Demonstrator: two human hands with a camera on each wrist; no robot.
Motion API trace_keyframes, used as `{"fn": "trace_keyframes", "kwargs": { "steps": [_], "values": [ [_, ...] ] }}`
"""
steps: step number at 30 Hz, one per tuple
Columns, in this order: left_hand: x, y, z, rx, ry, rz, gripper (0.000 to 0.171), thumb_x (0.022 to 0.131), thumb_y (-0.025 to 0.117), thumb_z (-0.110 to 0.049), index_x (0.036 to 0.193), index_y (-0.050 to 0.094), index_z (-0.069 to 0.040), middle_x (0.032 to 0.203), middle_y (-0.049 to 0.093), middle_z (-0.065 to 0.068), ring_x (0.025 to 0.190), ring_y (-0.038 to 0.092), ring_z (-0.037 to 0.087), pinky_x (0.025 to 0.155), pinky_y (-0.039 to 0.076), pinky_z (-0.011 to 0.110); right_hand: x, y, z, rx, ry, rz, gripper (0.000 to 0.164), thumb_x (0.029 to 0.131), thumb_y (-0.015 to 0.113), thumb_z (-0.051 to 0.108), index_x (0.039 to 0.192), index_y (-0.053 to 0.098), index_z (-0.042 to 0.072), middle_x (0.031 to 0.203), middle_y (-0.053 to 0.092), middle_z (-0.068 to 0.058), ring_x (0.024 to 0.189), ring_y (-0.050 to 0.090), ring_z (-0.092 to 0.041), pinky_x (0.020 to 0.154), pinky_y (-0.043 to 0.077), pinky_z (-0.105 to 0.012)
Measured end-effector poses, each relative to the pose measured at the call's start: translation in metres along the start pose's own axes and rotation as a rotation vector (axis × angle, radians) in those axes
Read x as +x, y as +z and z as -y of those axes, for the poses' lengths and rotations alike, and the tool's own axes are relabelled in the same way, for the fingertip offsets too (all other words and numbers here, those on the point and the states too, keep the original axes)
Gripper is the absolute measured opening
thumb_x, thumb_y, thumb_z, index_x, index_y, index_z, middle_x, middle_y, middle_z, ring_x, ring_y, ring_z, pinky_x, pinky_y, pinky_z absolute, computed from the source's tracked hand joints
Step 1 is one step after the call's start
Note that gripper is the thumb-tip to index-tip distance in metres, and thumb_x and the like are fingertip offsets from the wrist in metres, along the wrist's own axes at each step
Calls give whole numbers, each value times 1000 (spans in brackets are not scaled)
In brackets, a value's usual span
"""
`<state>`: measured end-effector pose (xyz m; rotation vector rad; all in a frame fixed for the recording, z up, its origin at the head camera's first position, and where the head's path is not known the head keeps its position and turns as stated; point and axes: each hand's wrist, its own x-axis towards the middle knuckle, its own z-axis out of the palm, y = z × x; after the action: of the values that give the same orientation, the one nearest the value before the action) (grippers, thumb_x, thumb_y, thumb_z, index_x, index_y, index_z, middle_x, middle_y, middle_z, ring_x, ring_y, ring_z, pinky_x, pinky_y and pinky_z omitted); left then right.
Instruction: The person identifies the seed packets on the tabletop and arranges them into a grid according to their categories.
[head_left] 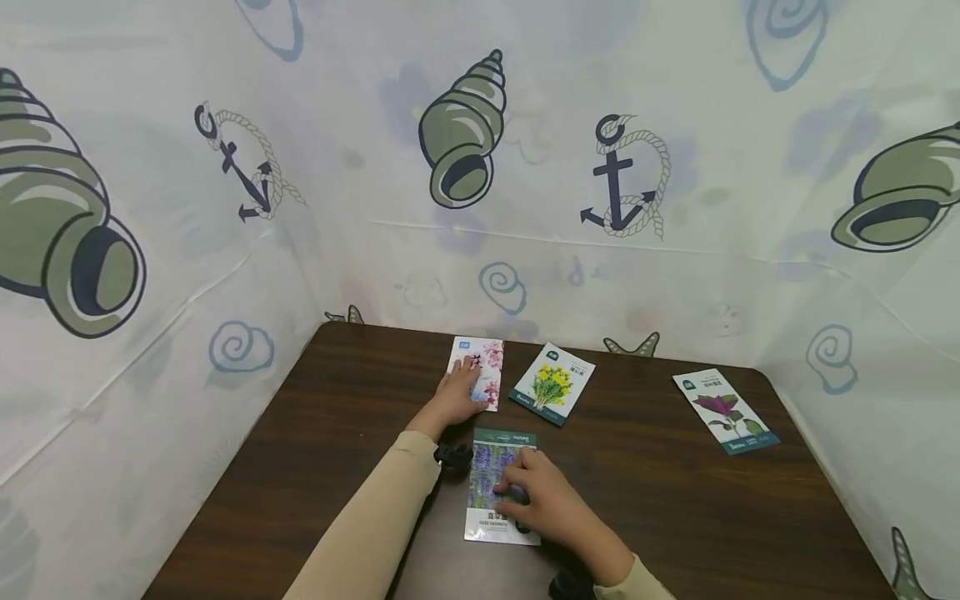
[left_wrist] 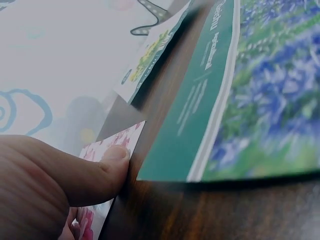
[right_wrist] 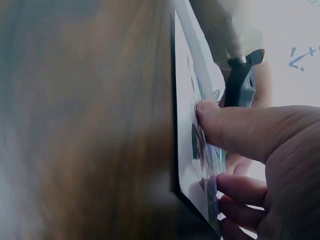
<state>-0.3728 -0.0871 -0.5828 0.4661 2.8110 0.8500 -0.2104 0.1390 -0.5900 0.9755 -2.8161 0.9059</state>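
Observation:
My left hand (head_left: 456,396) rests on a seed packet with pink blossoms (head_left: 491,367), near the far edge of the table. Its thumb lies along the edge of that packet (left_wrist: 117,137) in the left wrist view. Closer to me, a seed packet with purple-blue flower spikes (head_left: 491,467) lies with its green end away from me. Over it, my right hand (head_left: 543,496) has bent, spread fingers touching its face. In the right wrist view, the thumb and fingertips of the right hand (right_wrist: 285,145) meet the top of the packet (right_wrist: 186,130), not curled round it.
To the right of the pink packet lies a seed packet with yellow flowers (head_left: 553,383). Another with a dark purple bloom (head_left: 726,412) lies at the table's right side. The dark wooden table (head_left: 300,467) is enclosed by a white shell-and-anchor patterned curtain (head_left: 360,167).

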Motion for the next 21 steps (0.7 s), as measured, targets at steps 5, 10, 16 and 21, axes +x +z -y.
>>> {"fn": "trace_keyframes", "kwargs": {
  "steps": [5,10,16,21],
  "values": [
    [-1,0,-1,0,0,-5,83,104,75,-24,171,33,-2,182,14,24,171,8,44,138,11,62,1,6,-1,-13,-43,2,18,91,91,26,103,76,27,107,56,12,101,49,-7,88,51,-31],
    [-1,2,0,-12,8,0,83,104,76,-23,171,32,-1,182,13,24,171,8,45,138,11,62,-1,6,2,-8,-75,27,22,95,86,21,116,79,24,114,57,9,104,50,-8,91,53,-32],
    [-1,1,0,-28,11,-5,83,104,75,-23,171,32,-1,182,13,25,171,7,45,138,10,63,-1,0,10,-41,-78,141,45,102,78,25,147,71,25,146,62,-7,134,60,-26,111,55,-48],
    [3,4,4,-51,10,-8,83,103,76,-22,170,33,-1,183,11,24,171,5,44,138,9,63,-1,-2,13,-29,-40,207,54,104,73,24,157,62,28,164,52,-11,156,48,-34,124,46,-57]
  ]
}}
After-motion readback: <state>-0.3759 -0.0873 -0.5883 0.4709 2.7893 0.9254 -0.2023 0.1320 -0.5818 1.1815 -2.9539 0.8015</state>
